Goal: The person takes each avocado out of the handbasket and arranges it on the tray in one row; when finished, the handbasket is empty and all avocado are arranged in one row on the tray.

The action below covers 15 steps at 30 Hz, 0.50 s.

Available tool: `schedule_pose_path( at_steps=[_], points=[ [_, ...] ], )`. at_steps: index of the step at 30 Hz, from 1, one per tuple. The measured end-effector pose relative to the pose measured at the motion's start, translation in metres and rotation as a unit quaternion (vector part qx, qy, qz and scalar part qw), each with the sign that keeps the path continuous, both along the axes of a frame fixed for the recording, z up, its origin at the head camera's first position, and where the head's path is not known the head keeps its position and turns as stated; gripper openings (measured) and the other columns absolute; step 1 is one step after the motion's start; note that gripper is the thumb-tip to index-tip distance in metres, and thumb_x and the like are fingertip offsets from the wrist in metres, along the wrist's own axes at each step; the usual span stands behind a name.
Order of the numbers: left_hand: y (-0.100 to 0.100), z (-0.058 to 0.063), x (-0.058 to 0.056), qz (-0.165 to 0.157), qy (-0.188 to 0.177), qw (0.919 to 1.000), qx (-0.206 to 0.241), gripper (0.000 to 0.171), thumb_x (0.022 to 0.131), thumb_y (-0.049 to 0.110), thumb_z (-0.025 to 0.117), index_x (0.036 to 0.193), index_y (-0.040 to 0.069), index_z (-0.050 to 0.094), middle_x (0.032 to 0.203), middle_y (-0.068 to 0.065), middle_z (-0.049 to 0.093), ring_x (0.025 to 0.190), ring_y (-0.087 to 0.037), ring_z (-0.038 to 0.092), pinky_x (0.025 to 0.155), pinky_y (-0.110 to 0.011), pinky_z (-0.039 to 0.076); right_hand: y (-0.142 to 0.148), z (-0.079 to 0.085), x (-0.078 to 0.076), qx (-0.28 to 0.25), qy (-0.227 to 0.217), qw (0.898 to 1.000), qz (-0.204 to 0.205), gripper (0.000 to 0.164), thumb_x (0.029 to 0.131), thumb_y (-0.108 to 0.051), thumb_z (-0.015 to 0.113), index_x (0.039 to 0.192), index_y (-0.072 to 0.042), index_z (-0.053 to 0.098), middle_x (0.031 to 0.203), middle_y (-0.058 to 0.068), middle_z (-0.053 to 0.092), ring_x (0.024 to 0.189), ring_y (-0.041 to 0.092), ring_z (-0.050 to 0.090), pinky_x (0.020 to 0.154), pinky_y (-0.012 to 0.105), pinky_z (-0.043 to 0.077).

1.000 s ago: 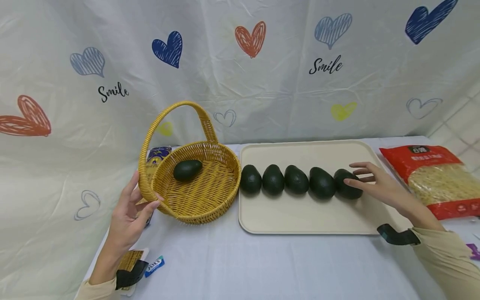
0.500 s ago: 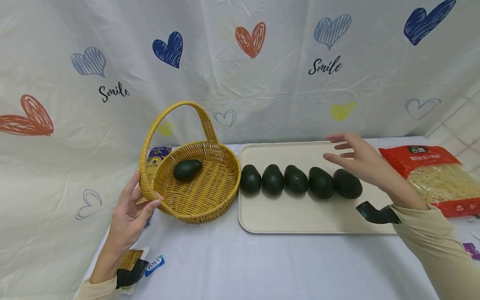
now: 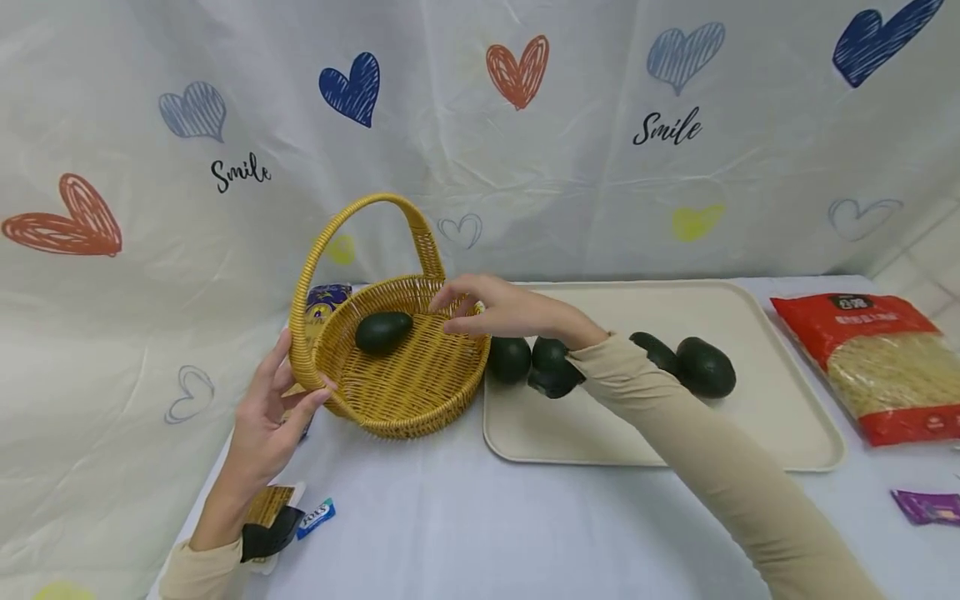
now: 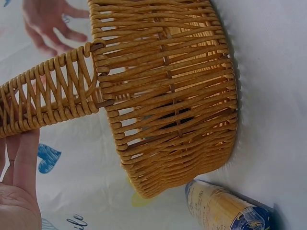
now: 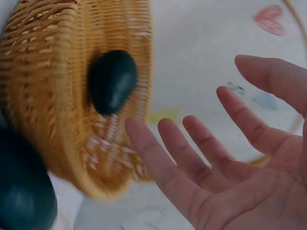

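A yellow wicker basket [image 3: 408, 427] with a tall arched handle stands left of centre, one dark green avocado [image 3: 382, 333] lying inside. My left hand [image 3: 266, 417] grips the lower left part of the handle between thumb and fingers, also seen in the left wrist view along the woven handle [image 4: 45, 91]. Over the basket's right rim hovers my right hand [image 3: 502, 308]; its fingers are spread and hold nothing, as the right wrist view of the hand [image 5: 230, 182] confirms. Several avocados [image 3: 707, 367] line up on a beige tray [image 3: 585, 433], partly hidden by my right sleeve.
Right of the tray lies a red bag of pasta [image 3: 885, 367], with a purple wrapper [image 3: 927, 507] nearer. A blue packet [image 3: 328, 300] sits behind the basket. By my left wrist are a small blue sachet [image 3: 316, 518] and a brown-and-white pack [image 3: 267, 506].
My right hand has left the rightmost avocado, risen empty, and swept left to the basket's right rim. The left hand keeps its hold on the handle. The head view has shifted slightly.
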<state>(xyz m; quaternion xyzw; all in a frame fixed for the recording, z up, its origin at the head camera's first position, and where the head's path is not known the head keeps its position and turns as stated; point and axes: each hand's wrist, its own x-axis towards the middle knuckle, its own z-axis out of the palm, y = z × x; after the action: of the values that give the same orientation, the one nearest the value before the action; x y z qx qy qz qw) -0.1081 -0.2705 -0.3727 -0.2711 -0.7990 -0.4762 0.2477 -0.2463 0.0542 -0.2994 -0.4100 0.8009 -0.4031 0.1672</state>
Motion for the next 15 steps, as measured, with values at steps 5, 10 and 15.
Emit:
schedule_pose_path(
  at_steps=[5,10,15],
  points=[
    [-0.002,0.000,0.000,0.002,-0.004,1.0000,0.000,0.090,0.090,-0.021,0.068,0.164,0.000,0.021,0.121,0.020,0.065,0.119,-0.001,0.063,0.091,-0.015,0.055,-0.044,-0.018,-0.018,0.029,-0.011,0.999,0.045,0.029,0.103,-0.012,0.065,0.130,-0.001,0.064,0.138,0.015,0.060,0.120,0.028,0.064,0.097,0.032,0.054],
    [-0.001,0.001,-0.001,-0.005,-0.004,1.0000,0.003,0.082,0.097,-0.010,0.067,0.164,-0.001,0.021,0.119,0.018,0.067,0.118,-0.003,0.064,0.092,-0.015,0.055,-0.072,-0.028,-0.030,0.067,0.027,0.996,0.050,0.034,0.103,-0.011,0.064,0.134,0.003,0.062,0.140,0.020,0.059,0.129,0.033,0.057,0.109,0.035,0.047],
    [-0.001,0.001,-0.002,-0.003,-0.006,1.0000,-0.002,0.083,0.095,-0.013,0.067,0.164,-0.001,0.021,0.117,0.016,0.067,0.118,-0.002,0.064,0.092,-0.016,0.055,-0.095,-0.034,-0.038,0.109,0.069,0.991,0.046,0.038,0.105,-0.012,0.063,0.141,0.000,0.060,0.144,0.016,0.056,0.136,0.029,0.051,0.113,0.034,0.042]
  ],
)
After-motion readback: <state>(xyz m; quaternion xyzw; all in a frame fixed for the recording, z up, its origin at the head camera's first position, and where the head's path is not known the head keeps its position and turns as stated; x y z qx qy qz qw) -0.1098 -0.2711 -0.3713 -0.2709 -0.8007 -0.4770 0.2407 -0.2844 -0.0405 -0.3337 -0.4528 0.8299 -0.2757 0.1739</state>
